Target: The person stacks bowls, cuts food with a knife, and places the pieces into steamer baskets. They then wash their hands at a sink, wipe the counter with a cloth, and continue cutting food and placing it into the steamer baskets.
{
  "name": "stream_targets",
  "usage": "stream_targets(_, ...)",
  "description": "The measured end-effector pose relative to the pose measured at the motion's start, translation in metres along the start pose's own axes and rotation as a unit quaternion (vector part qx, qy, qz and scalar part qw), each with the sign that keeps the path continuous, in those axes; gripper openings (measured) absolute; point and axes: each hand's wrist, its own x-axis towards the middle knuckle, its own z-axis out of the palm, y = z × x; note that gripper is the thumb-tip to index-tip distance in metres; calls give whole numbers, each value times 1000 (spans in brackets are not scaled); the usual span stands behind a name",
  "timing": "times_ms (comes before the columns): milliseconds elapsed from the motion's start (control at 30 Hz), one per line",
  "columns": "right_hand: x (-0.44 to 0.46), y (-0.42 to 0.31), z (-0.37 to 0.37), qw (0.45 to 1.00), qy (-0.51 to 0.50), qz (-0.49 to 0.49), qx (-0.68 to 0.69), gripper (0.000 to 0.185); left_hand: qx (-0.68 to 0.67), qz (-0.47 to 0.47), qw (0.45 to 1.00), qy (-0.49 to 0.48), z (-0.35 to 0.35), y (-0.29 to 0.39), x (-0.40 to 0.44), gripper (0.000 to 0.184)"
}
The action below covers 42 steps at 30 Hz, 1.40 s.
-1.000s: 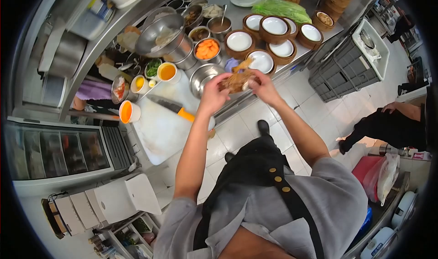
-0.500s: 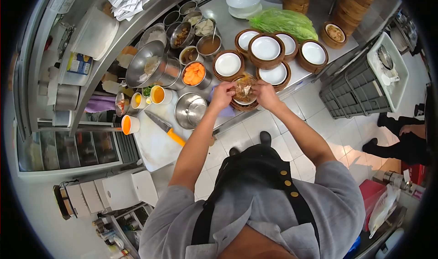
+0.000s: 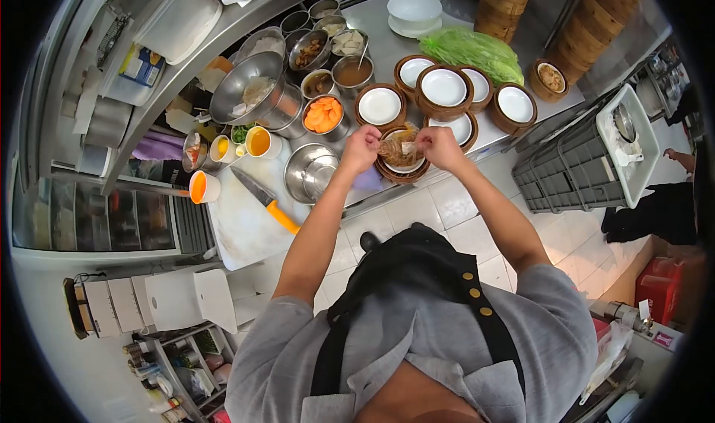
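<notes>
Between my hands is a clear plastic bag (image 3: 398, 149) with brown food in it, over a small bamboo steamer (image 3: 403, 173) at the counter's front edge. My left hand (image 3: 362, 148) pinches the bag's left side, fingers closed. On the opposite side my right hand (image 3: 439, 148) has its fingers closed on the bag too. Behind them stand several more bamboo steamers with white dishes (image 3: 445, 87) in them. A steel bowl (image 3: 311, 173) is left of my left hand. What exactly the food is cannot be made out.
A knife with an orange handle (image 3: 283, 216) lies on the white cutting board (image 3: 242, 237). Sliced carrots (image 3: 323, 115) fill a metal pot at the left. Bagged lettuce (image 3: 473, 54) lies at the back. A grey crate (image 3: 570, 173) stands right, near another person (image 3: 652, 211).
My hands stay at the plastic bag, with the right hand shifted slightly right. The view has tilted a little. The other person at the right has changed posture.
</notes>
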Motion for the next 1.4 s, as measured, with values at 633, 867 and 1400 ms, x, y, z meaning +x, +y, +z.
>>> stream_targets(633,32,23,13,964,-149,68,-211,8,59,-71,986,139,7,0,-15,6)
stream_targets(867,27,-31,-15,992,-79,39,-94,19,91,-23,993,64,-2,24,-1,8)
stream_targets(1400,62,-22,35,980,-129,-88,-122,20,55,-22,994,94,-11,23,2,21)
